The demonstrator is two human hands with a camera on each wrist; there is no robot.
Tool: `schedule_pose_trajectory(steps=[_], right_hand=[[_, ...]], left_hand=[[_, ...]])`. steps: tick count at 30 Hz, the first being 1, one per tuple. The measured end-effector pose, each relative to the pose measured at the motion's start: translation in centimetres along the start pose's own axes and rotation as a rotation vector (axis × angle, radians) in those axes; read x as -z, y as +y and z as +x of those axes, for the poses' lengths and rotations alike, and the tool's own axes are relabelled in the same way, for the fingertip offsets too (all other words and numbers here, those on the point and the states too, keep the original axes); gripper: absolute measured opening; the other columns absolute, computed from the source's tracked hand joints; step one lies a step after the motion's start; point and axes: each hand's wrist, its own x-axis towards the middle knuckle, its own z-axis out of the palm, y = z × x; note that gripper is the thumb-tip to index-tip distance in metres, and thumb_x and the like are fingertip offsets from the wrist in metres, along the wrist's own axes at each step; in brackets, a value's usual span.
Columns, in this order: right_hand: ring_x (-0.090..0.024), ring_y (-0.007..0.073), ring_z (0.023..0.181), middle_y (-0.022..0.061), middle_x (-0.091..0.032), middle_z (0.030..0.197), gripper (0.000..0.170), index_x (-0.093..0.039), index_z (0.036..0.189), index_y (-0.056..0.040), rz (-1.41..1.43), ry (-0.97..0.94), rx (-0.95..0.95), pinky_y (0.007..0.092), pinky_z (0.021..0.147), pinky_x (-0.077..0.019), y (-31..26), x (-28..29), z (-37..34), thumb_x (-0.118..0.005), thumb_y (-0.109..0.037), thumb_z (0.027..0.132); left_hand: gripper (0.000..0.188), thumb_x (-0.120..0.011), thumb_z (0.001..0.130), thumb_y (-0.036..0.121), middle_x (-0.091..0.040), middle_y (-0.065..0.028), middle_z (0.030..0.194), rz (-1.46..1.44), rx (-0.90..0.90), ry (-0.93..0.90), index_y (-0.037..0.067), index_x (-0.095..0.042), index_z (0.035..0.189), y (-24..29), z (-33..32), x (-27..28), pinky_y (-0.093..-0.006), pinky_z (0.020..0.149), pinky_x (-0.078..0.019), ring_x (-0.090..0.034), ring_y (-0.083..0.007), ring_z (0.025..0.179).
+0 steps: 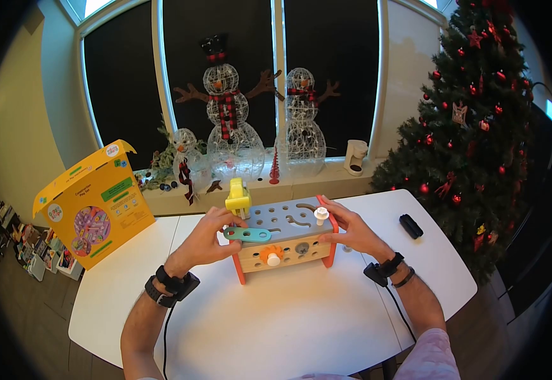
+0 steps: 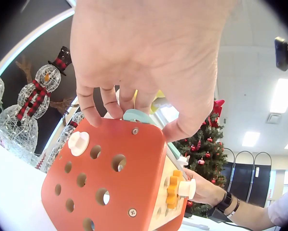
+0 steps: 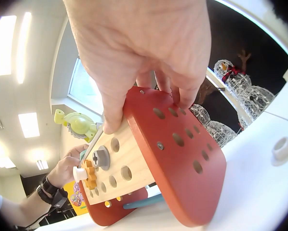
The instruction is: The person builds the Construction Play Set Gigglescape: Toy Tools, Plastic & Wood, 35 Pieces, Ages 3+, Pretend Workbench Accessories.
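Observation:
A toy workbench with a grey top full of holes and slots, wooden sides and red end panels stands on the table. My left hand grips its left end, thumb at the front and fingers towards the back. By those fingertips a teal strip with holes lies across the top's front left corner. My right hand holds the other end, thumb in front and fingers over the red panel. An orange gear with a white peg and a grey screw are on the front.
A yellow-green toy piece rises at the bench's back left; a white bolt stands at the right. On the white table are a yellow box, a black object and a white ring. A blue bar shows underneath the bench.

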Motion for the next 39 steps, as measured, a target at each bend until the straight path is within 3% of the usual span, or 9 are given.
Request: schedule_pose_trajectory(steps=[4,6,24,39], right_hand=[[-0.035,0.0242,0.162,0.0158,-0.026,0.181,0.101,-0.034,0.171,-0.0024,-0.004,-0.002,-0.009,0.0429,0.135,-0.0325,0.1,0.0,0.0,-0.091,-0.002,0.087],[-0.035,0.0289,0.163,0.0191,-0.026,0.180,0.090,-0.049,0.163,-0.0033,0.057,0.024,0.014,0.0444,0.134,-0.0349,0.3,-0.1,0.0,-0.094,-0.012,0.087],[-0.036,0.0279,0.162,0.0180,-0.028,0.179,0.090,-0.048,0.164,-0.0039,0.024,0.032,0.000,0.0451,0.133,-0.0360,-0.1,-0.2,-0.1,-0.094,-0.013,0.087],[-0.036,0.0275,0.162,0.0172,-0.027,0.180,0.090,-0.048,0.165,-0.0055,-0.007,0.020,-0.007,0.0448,0.134,-0.0353,0.2,0.1,-0.1,-0.094,-0.014,0.088]], left_hand=[[0.036,-0.078,0.083,0.020,-0.067,-0.0099,0.112,-0.013,-0.003,0.004,0.009,-0.077,0.118,-0.2,0.0,-0.1,-0.0392,0.096,-0.0506,-0.058,-0.0273,0.108],[0.037,-0.078,0.083,0.020,-0.067,-0.0100,0.112,-0.020,0.002,0.006,0.009,-0.077,0.118,-0.2,0.0,-0.1,-0.0392,0.097,-0.0507,-0.058,-0.0274,0.108],[0.036,-0.078,0.083,0.019,-0.066,-0.0086,0.113,0.001,-0.048,0.013,0.009,-0.077,0.118,-0.5,0.0,-0.1,-0.0377,0.091,-0.0517,-0.057,-0.0265,0.107],[0.045,-0.076,0.085,0.015,-0.071,-0.0066,0.120,-0.124,-0.005,0.057,0.007,-0.069,0.128,-0.4,-0.6,0.2,-0.0373,0.091,-0.0517,-0.062,-0.0224,0.113]])
